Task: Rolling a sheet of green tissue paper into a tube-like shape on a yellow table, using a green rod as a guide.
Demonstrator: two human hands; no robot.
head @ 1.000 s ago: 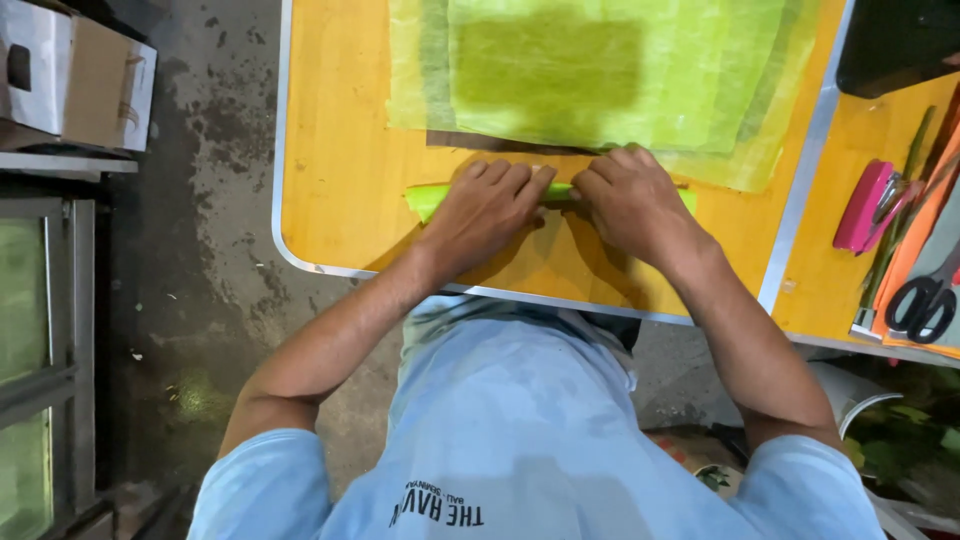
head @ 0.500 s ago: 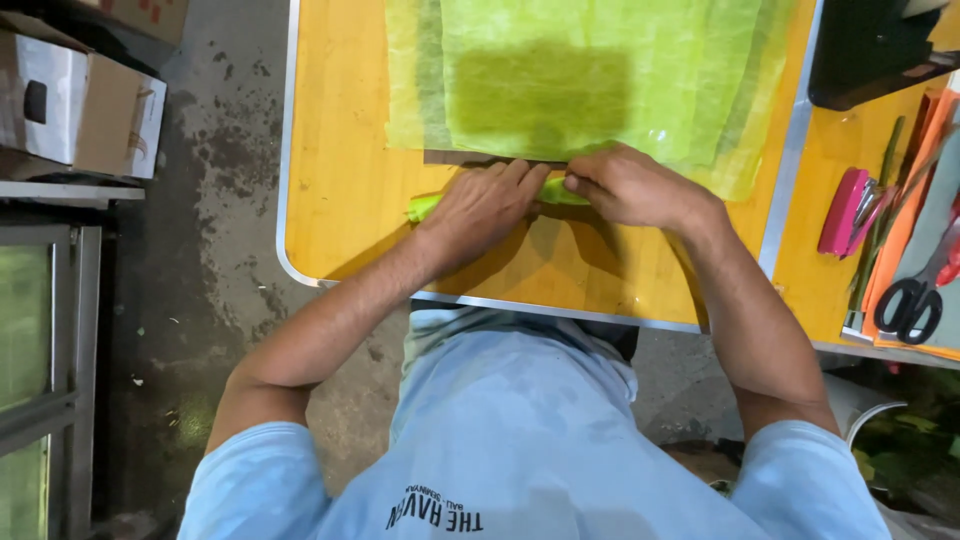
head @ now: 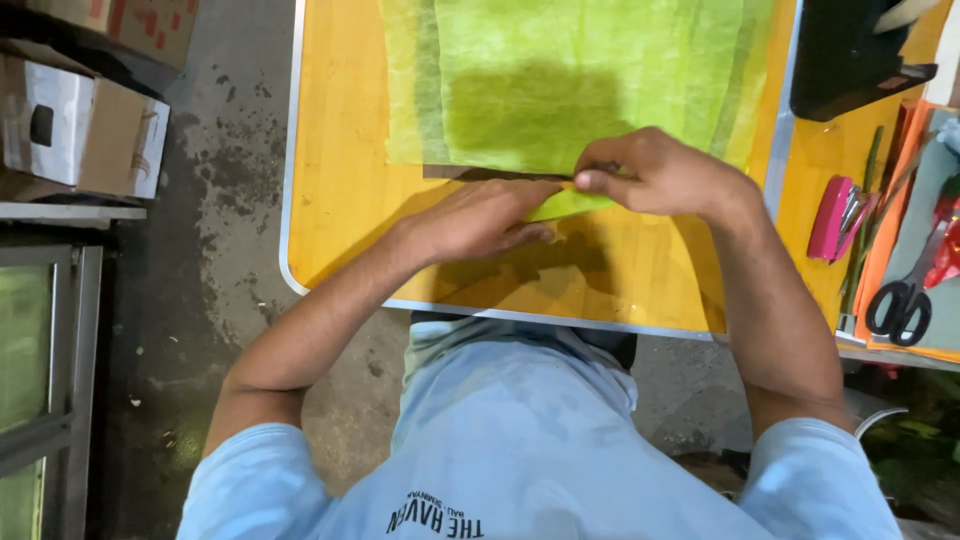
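Observation:
A rolled green strip lies on the orange table, just below a stack of thin green sheets. My left hand lies flat over the left part of the roll and presses it down. My right hand pinches the roll's upper edge between thumb and fingers, right at the near edge of the green sheets. Most of the roll is hidden under the two hands.
A pink stapler, thin green sticks and black-handled scissors lie on the neighbouring table to the right. A black box stands at the back right. Cardboard boxes sit on a shelf at the left, above the concrete floor.
Both hands have moved away from me toward the green sheets, rolling the strip along. The right hand has lifted from flat pressing into a pinch.

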